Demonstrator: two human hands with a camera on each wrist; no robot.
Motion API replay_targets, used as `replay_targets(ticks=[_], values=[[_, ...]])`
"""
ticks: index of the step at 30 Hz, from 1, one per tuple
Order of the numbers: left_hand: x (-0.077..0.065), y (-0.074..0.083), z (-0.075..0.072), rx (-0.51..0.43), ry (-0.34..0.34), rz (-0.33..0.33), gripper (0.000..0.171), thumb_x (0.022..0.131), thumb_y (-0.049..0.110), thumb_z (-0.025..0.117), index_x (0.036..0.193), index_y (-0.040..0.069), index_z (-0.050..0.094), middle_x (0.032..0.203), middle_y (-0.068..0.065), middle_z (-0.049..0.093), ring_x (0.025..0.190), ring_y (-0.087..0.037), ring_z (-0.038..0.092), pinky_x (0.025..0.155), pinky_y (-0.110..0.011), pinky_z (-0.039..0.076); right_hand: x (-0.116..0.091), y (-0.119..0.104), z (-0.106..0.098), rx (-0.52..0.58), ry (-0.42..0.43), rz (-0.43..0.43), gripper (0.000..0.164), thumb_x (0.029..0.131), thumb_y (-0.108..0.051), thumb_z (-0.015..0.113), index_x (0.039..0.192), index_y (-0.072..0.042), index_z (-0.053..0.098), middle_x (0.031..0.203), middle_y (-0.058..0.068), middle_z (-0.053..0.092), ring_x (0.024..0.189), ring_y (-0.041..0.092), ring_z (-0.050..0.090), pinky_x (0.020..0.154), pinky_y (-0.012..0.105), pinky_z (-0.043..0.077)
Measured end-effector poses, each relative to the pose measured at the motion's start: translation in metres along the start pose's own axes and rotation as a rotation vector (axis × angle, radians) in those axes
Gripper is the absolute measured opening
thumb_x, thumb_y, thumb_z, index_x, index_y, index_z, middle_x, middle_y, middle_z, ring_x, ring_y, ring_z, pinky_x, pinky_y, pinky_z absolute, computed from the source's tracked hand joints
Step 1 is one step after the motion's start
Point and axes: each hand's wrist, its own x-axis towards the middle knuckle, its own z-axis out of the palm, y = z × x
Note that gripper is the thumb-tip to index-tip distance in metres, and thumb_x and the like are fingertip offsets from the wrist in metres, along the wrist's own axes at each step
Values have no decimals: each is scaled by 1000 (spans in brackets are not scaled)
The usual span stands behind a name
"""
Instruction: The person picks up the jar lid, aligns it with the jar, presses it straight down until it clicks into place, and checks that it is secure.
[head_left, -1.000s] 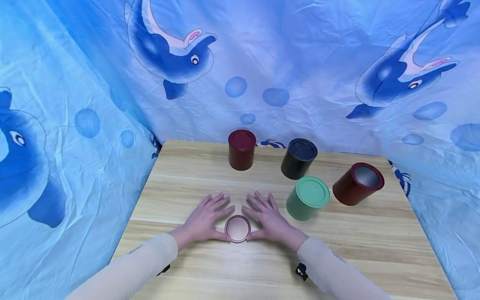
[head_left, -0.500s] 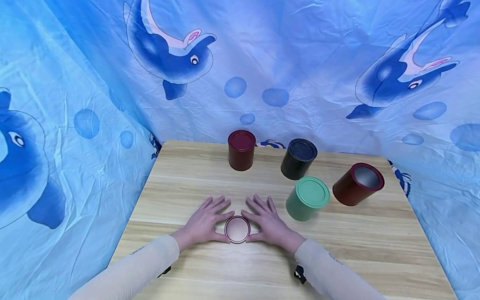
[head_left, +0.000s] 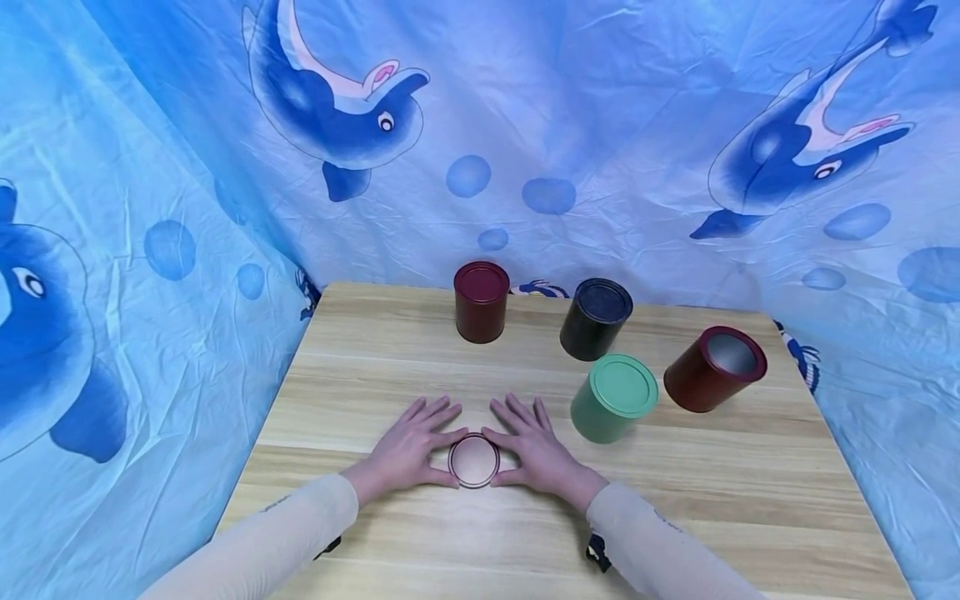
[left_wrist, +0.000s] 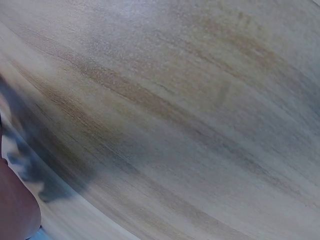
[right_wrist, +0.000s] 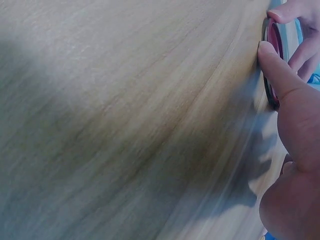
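A round can lid [head_left: 474, 461] with a dark red rim and pale middle lies flat on the wooden table. My left hand [head_left: 415, 446] holds its left side, thumb at the near edge and index fingertip at the far edge. Mirroring that on the right side is my right hand [head_left: 542, 454]. The other fingers of both hands are spread over the tabletop. In the right wrist view, both thumbs meet the edge of the lid [right_wrist: 273, 65]. The left wrist view has mostly bare wood and a bit of hand at its lower left; the lid is out of sight there.
Beyond the hands stand a dark red can [head_left: 481, 304] with a lid, a black can [head_left: 596, 321] and a green can [head_left: 611, 400], both lidded. Farther right is an open dark red can [head_left: 693, 379], grey inside. A blue dolphin-print sheet [head_left: 615, 158] hangs behind the table.
Both index fingers have drawn in from beside the lid to its far rim. The thumbs keep to the near edge. The lid and the cans have stayed in place.
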Motion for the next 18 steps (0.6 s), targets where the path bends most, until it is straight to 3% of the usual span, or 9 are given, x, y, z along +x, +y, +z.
replay_targets(ticks=[18], values=[[1, 0, 0, -22, 15, 7, 85, 79, 75, 77, 144, 21, 71, 164, -13, 49, 156, -38, 38, 126, -64, 28, 1, 1, 2, 55, -9, 18, 83, 84, -61, 84, 153, -20, 61, 176, 14, 25, 164, 43, 12, 124, 77, 4]])
